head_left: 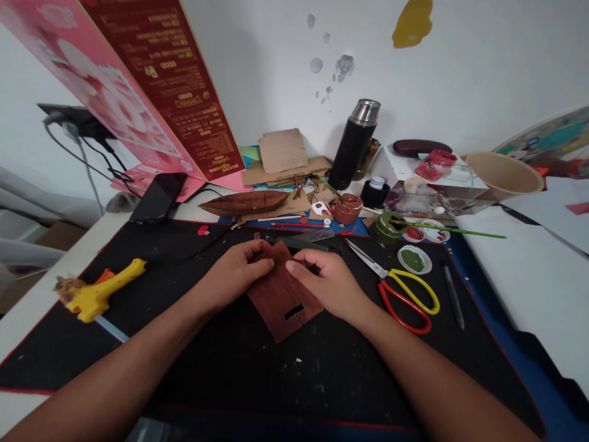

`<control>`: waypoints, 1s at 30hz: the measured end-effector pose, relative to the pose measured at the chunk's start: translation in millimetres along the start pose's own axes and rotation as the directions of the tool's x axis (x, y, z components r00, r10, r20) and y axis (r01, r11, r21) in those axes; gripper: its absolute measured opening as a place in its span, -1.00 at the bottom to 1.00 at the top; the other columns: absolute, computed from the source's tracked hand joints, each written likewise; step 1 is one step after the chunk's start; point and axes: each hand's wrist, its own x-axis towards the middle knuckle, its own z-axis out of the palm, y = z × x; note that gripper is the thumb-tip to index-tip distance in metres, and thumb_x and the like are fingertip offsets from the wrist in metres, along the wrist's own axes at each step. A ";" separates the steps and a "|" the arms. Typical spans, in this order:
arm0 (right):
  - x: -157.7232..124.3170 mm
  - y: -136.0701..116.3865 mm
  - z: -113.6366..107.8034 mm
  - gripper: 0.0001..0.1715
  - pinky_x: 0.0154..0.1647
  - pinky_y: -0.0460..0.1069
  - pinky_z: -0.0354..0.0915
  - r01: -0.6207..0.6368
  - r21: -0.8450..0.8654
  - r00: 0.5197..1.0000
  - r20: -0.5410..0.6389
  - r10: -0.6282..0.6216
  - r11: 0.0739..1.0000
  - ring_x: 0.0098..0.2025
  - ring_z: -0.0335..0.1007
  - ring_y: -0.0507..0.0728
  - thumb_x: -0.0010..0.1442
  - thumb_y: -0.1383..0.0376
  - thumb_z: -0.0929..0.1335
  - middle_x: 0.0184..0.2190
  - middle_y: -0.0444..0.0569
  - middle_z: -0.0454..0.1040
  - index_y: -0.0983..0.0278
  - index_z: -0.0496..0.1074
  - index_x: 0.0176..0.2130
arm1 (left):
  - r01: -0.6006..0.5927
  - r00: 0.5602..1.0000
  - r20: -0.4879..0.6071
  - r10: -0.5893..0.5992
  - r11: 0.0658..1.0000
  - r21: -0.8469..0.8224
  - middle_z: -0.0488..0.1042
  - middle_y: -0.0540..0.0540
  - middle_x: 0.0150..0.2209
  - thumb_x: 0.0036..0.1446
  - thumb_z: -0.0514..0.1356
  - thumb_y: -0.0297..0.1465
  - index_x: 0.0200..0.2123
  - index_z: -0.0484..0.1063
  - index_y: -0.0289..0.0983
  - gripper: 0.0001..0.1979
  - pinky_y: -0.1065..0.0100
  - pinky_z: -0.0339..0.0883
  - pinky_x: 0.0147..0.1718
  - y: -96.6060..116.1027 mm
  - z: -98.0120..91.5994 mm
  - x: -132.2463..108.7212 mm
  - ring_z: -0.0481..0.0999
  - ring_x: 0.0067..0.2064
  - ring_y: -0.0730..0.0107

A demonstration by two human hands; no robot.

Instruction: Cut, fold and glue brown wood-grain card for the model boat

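Observation:
A brown painted cardboard piece (281, 302) with a small slot cut in it lies on the black mat (257, 368) at the centre. My left hand (237, 270) pinches its upper left edge with closed fingers. My right hand (324, 279) grips the upper right edge, thumb pressed on top. The two thumbs nearly meet over the piece's top edge.
A yellow glue gun (99, 291) lies at the left, scissors (400, 288) with yellow and red handles at the right. Behind stand a black flask (353, 144), paint pots (389, 226), a brown leaf-shaped piece (246, 202), cardboard scraps, a phone (159, 196) and a beige bowl (504, 174).

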 end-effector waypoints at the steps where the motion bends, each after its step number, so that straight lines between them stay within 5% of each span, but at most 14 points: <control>1: 0.0 -0.3 -0.1 -0.74 -0.27 0.00 0.33 0.000 -0.004 1.000 0.003 0.000 1.000 -0.28 0.44 0.11 0.36 0.12 0.36 -0.32 -0.09 0.59 0.20 0.57 -0.24 | -0.005 1.000 0.003 0.005 1.000 0.013 0.60 -0.05 -0.27 -0.02 0.33 -0.10 -0.15 0.58 -0.24 -0.58 0.30 0.35 -0.33 -0.2 -0.2 0.0 0.56 -0.30 0.20; 20: 0.4 -0.5 -0.6 -0.75 -0.32 -0.02 0.28 0.038 -0.094 0.999 -0.028 -0.041 0.995 -0.31 0.46 0.10 0.36 0.13 0.36 -0.34 -0.11 0.61 0.19 0.59 -0.25 | -0.173 0.984 0.026 0.175 0.928 0.330 0.62 -0.08 -0.26 0.06 0.20 -0.19 -0.27 0.57 -0.19 -0.74 0.22 0.38 -0.26 5.8 -5.1 -2.9 0.55 -0.24 0.10; 26: 0.5 -0.5 -1.7 -0.74 -0.26 -0.01 0.31 0.041 -0.045 0.999 -0.026 -0.042 0.998 -0.28 0.47 0.10 0.37 0.14 0.35 -0.31 -0.10 0.62 0.20 0.57 -0.25 | -0.152 0.988 0.058 0.144 0.970 0.192 0.59 -0.04 -0.26 0.08 0.31 -0.11 -0.23 0.56 -0.19 -0.70 0.30 0.37 -0.28 4.8 -19.1 0.1 0.53 -0.25 0.19; 30: 0.3 -0.7 -2.3 -0.72 -0.26 0.00 0.31 0.006 0.001 1.000 -0.027 -0.006 1.000 -0.29 0.45 0.11 0.37 0.11 0.35 -0.32 -0.09 0.60 0.21 0.56 -0.25 | -0.130 0.984 -0.120 0.132 0.991 0.020 0.53 -0.02 -0.35 0.10 0.35 -0.04 -0.26 0.50 -0.22 -0.63 0.36 0.27 -0.39 1.0 -28.8 5.9 0.43 -0.39 0.34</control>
